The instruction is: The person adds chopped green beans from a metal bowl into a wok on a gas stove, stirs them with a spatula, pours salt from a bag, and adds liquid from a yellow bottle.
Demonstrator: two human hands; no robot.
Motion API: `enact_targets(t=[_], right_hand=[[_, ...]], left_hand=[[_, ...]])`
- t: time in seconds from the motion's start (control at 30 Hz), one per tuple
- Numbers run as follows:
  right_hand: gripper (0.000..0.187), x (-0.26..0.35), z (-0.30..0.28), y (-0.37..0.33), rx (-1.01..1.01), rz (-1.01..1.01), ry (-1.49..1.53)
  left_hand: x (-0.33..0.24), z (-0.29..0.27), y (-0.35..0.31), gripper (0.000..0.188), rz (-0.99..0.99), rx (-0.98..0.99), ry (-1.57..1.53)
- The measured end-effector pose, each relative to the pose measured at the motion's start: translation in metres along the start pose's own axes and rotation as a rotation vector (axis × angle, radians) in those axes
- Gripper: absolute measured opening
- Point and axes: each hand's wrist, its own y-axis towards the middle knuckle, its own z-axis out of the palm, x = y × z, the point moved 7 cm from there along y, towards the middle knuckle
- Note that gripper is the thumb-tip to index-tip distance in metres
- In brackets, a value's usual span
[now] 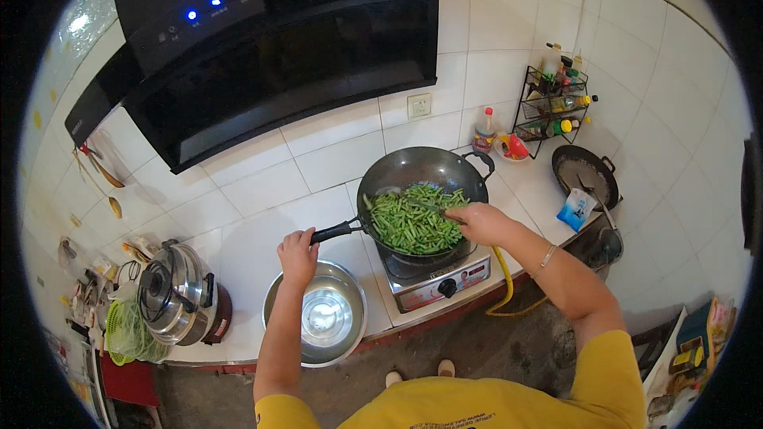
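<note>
Head view, progress: cutting and loading are looking done; cooking through and emptying are probably remaining.
Wok (pixel 429 163): sitting on gas stove (pixel 405 298); burner flame isn't showing, can't tell heat.
Green bean pieces (pixel 405 226): all visible ones are lying inside wok, looking bright green.
Left hand (pixel 296 257): fingers are grasping wok handle (pixel 334 231).
Right hand (pixel 477 222): fingers are clenching spatula (pixel 423 205), its blade reaching into beans.
Range hood (pixel 278 71): hanging on wall behind.
Lidded cooker (pixel 171 306): standing at left on tabletop (pixel 246 230).
Metal basin (pixel 355 294): sitting beside stove, crowding space below left forearm.
Dark pan (pixel 584 163): resting at right.
Packet (pixel 576 208): lying by dark pan.
Blocking: nothing visible is obstructing wok.
</note>
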Motion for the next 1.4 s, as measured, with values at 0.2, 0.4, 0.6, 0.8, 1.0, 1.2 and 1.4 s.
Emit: enact_targets(t=[0.2,0.4,0.6,0.8,1.0,1.2,1.4], right_hand=[[0.043,0.074,-0.064,-0.054,0.208,0.002,-0.446],[0.037,0.087,-0.135,-0.094,0.141,0.077,-0.407],[0.035,0.097,-0.142,-0.093,0.397,0.204,-0.062],[0.029,0.063,-0.057,-0.062,0.267,0.327,-0.420],[0.042,0.048,-0.137,-0.068,0.179,0.206,-0.635],[0.039,0.041,-0.144,-0.071,0.359,0.243,-0.685],[0.034,-0.016,-0.082,-0.064,0.110,0.335,-0.436]], left_hand=[[0.002,-0.002,-0.002,0.039,0.018,-0.019,-0.023],[0.001,0.001,0.001,0.039,0.021,-0.021,-0.077],[0.011,0.000,-0.001,0.040,-0.002,-0.006,-0.111],[-0.003,0.001,0.006,0.039,0.048,-0.019,-0.117],[0.003,0.001,0.001,0.039,0.029,-0.018,-0.152],[0.004,-0.007,-0.002,0.041,0.002,-0.038,-0.091],[-0.003,0.002,0.004,0.042,0.022,-0.024,-0.108]])
